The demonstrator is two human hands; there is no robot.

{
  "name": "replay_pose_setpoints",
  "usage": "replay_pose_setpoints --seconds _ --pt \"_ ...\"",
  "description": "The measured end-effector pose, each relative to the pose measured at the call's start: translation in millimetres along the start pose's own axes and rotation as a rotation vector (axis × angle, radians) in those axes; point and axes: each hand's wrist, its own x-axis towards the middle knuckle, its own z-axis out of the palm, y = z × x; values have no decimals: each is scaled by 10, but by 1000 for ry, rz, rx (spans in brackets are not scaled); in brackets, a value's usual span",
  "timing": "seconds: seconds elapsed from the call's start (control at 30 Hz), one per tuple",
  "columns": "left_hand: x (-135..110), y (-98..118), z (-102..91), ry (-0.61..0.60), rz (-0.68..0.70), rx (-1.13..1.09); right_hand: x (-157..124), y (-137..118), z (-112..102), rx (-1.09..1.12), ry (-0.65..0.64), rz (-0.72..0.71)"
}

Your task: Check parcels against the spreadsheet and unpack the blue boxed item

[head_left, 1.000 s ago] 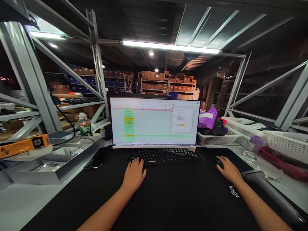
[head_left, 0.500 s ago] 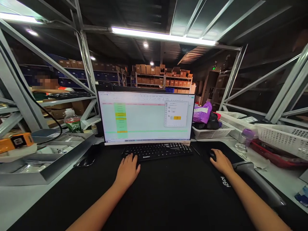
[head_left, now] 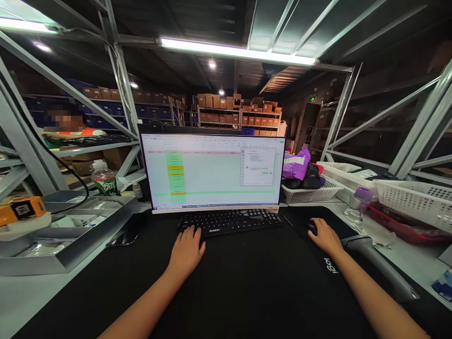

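My left hand (head_left: 186, 251) lies flat on the black desk mat (head_left: 247, 292), fingers stretched out and touching the front left edge of the black keyboard (head_left: 229, 221). My right hand (head_left: 325, 238) is curled over a black mouse (head_left: 312, 228) on the mat's right side. Behind the keyboard stands a white-framed monitor (head_left: 212, 172) showing a spreadsheet with a green column and a small dialog box at the upper right.
A grey tray (head_left: 70, 235) with small items and an orange box (head_left: 21, 209) sits at left, beside a phone (head_left: 122, 238) and a drink bottle (head_left: 103, 179). White baskets (head_left: 416, 202) and a purple bag (head_left: 296, 165) are at right. A person sits behind the left shelving.
The view shifted so everything sits a little lower and left than a second ago. The dialog box on the screen changed its content. Both hands kept their places.
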Motion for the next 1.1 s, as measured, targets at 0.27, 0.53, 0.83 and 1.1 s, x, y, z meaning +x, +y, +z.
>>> replay_pose_setpoints --seconds 0.27,0.53,0.83,1.1 --pt "-1 7 -1 -11 0 -2 6 25 10 -8 -5 -20" --pt "-7 1 10 2 7 9 11 29 10 -15 -12 -27" --pt "-4 11 -1 -16 -5 3 9 14 2 -7 -8 2" --pt "-3 5 19 -2 -7 1 -2 -6 -14 -10 -1 -10"
